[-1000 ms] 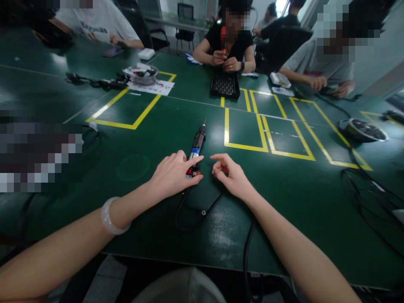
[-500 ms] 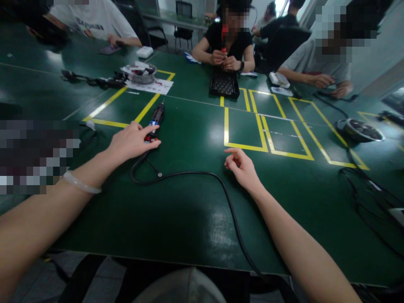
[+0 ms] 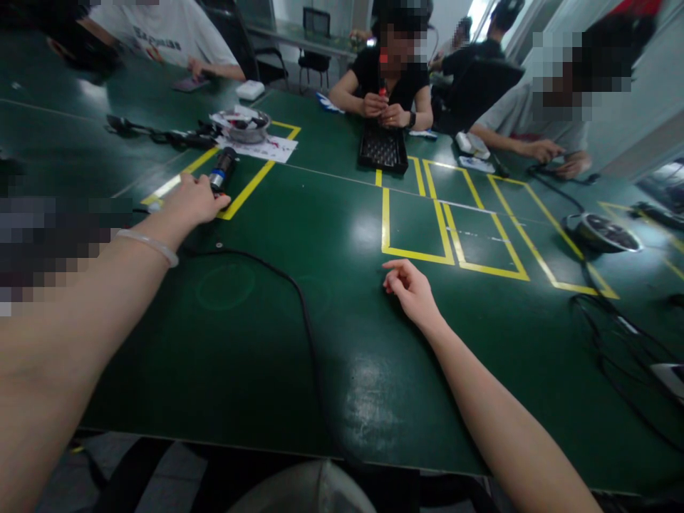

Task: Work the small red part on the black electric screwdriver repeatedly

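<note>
My left hand is closed around the lower body of a dark electric screwdriver with a blue band. The tool lies over a yellow-taped rectangle on the left, its front end pointing away from me. Its black cable curves across the green tabletop and drops over the near edge. My right hand rests on the table with loosely bent fingers, the index finger reaching forward. It holds nothing and is nearest to the taped rectangles in front of it.
Beyond the screwdriver, a metal bowl of small parts sits on a paper sheet. A black tray lies before a co-worker holding a red-and-black tool. Another bowl and tangled cables are at the right. Other people sit around.
My left hand has carried the screwdriver left and away from me, into the taped rectangle, drawing its cable leftward. My right hand has hardly moved.
</note>
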`<move>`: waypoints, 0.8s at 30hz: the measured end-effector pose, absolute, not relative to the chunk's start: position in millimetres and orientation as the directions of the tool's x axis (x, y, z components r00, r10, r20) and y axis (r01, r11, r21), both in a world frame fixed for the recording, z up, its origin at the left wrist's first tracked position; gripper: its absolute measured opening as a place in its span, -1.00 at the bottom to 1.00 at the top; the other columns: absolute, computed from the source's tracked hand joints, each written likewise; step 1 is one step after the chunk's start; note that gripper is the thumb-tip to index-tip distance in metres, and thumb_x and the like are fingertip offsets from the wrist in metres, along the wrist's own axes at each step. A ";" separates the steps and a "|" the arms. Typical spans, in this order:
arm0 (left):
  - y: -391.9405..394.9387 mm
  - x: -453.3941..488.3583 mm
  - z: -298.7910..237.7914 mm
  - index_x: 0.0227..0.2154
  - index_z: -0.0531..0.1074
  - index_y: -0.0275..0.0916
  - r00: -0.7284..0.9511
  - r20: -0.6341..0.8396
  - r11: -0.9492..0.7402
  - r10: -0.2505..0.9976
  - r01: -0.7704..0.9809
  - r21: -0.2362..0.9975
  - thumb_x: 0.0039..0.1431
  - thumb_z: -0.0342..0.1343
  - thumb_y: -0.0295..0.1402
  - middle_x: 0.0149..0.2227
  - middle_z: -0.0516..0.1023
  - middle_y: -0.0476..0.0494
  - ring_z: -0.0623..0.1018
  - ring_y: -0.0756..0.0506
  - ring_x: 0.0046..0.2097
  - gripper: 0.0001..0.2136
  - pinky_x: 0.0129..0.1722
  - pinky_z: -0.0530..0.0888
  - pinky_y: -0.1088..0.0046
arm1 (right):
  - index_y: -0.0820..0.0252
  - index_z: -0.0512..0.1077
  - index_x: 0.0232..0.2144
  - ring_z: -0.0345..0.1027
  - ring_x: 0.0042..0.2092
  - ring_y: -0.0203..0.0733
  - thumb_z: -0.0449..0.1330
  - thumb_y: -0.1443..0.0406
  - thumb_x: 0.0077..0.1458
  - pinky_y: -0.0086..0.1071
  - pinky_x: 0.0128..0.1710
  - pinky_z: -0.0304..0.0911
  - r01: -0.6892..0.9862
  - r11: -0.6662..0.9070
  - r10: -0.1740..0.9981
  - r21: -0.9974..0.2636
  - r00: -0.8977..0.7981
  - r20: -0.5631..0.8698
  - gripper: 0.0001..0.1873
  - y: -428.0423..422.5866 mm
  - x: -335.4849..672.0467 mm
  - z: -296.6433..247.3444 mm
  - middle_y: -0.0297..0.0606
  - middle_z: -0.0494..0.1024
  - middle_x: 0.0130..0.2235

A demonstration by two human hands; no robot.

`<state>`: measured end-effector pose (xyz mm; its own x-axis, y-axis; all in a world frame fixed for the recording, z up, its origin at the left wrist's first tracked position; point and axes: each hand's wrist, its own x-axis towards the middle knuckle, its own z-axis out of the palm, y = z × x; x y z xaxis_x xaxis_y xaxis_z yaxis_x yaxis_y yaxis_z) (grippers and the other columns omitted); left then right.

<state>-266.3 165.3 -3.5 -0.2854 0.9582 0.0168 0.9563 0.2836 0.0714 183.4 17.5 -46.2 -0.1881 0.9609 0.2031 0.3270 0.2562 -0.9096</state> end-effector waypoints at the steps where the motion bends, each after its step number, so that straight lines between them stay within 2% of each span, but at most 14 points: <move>1: 165.4 -266.1 -5.6 0.24 0.02 -0.60 -0.278 0.037 0.275 0.960 0.959 0.067 0.33 -0.11 -0.02 0.22 0.06 -0.46 0.26 -0.17 0.00 -0.31 0.00 0.27 0.13 | 0.18 0.36 -0.13 0.35 -0.42 -0.29 0.06 0.32 0.15 -0.35 -0.33 0.27 0.326 0.254 0.961 -0.911 -0.191 0.199 -0.78 17.3 183.2 -46.1 -0.37 0.44 -0.43; 6: 155.5 -260.9 -10.9 0.31 -0.08 -0.48 -0.220 0.114 0.218 0.969 0.975 0.034 0.37 -0.19 -0.10 0.18 0.13 -0.39 0.22 -0.15 -0.01 -0.37 -0.01 0.26 0.19 | 0.18 0.37 -0.13 0.35 -0.42 -0.28 0.06 0.31 0.16 -0.35 -0.33 0.28 0.336 0.249 0.960 -0.908 -0.206 0.187 -0.78 17.2 182.8 -46.2 -0.36 0.44 -0.42; 11: 149.1 -256.0 -4.3 0.29 0.04 -0.37 -0.183 0.093 0.184 0.979 0.983 -0.003 0.31 -0.11 -0.03 0.15 0.13 -0.35 0.21 -0.15 -0.05 -0.36 -0.05 0.25 0.19 | 0.20 0.39 -0.16 0.35 -0.41 -0.27 0.04 0.31 0.18 -0.36 -0.34 0.26 0.373 0.256 0.959 -0.892 -0.215 0.185 -0.80 16.2 181.8 -44.9 -0.34 0.45 -0.42; 15: 142.4 -248.9 0.6 0.27 0.12 -0.34 -0.183 0.079 0.186 0.980 0.982 -0.025 0.32 -0.14 -0.04 0.09 0.19 -0.31 0.22 -0.13 -0.08 -0.41 -0.09 0.25 0.24 | 0.20 0.41 -0.20 0.35 -0.41 -0.26 0.04 0.30 0.18 -0.37 -0.34 0.25 0.402 0.271 0.955 -0.875 -0.226 0.192 -0.81 15.0 180.9 -43.6 -0.33 0.46 -0.42; 19: 120.6 -229.6 0.0 0.28 0.15 -0.27 -0.123 0.113 0.127 0.986 0.991 -0.030 0.35 -0.27 -0.02 0.07 0.24 -0.38 0.31 -0.21 -0.08 -0.42 -0.14 0.27 0.24 | 0.20 0.41 -0.20 0.33 -0.42 -0.26 0.04 0.30 0.18 -0.37 -0.35 0.23 0.414 0.283 0.952 -0.865 -0.232 0.201 -0.81 14.7 180.1 -42.8 -0.33 0.45 -0.43; 24: 80.4 -184.2 -1.5 0.29 0.16 -0.19 -0.050 0.128 0.057 0.990 0.997 -0.050 0.34 -0.32 -0.01 0.03 0.29 -0.48 0.42 -0.38 -0.08 -0.41 -0.22 0.34 0.18 | 0.17 0.41 -0.20 0.33 -0.40 -0.24 0.04 0.31 0.19 -0.35 -0.35 0.22 0.440 0.326 0.944 -0.837 -0.199 0.263 -0.82 8.0 173.1 -34.5 -0.33 0.44 -0.43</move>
